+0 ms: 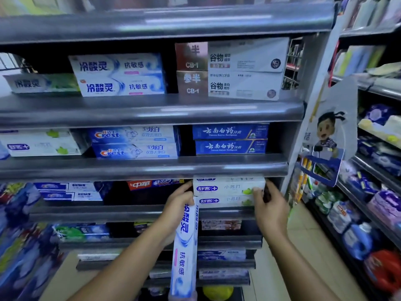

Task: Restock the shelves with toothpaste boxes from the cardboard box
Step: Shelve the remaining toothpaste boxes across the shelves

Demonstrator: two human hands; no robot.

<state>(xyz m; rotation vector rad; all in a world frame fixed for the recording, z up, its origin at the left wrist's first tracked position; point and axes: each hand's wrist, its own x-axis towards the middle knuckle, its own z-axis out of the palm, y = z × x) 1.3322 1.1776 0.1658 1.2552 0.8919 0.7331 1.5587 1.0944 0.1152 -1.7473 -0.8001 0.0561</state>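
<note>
Nearest the camera, the person's left hand (179,204) grips the top end of a white-and-blue toothpaste box (184,253). The box hangs upright with its long side down, in front of the lower shelves. The left fingers (184,189) are curled round that box, and their tips lie against the left end of a stack of white toothpaste boxes (225,192).

The right hand (270,208) is at the right end of the same stack. Its thumb lies on the front face and its other fingers (270,187) are curled round the end, pinching the stack between them. The stack lies lengthwise on the third shelf (108,213) from the top, just under the lip of the shelf above it, toward the right side. To its left on that shelf lies a red toothpaste box (152,184), with a dark gap below it.

One shelf higher, two Crest boxes (134,144) are stacked beside two dark blue boxes (230,140). On the shelf above those, two more white-and-blue boxes (119,74) match the one in the left hand, and a pair of larger white-and-brown boxes (230,70) sits to their right.

A cartoon cardboard display (327,135) hangs on the shelving's right edge. Farther right, a blue detergent bottle (358,237) stands in the next bay.
</note>
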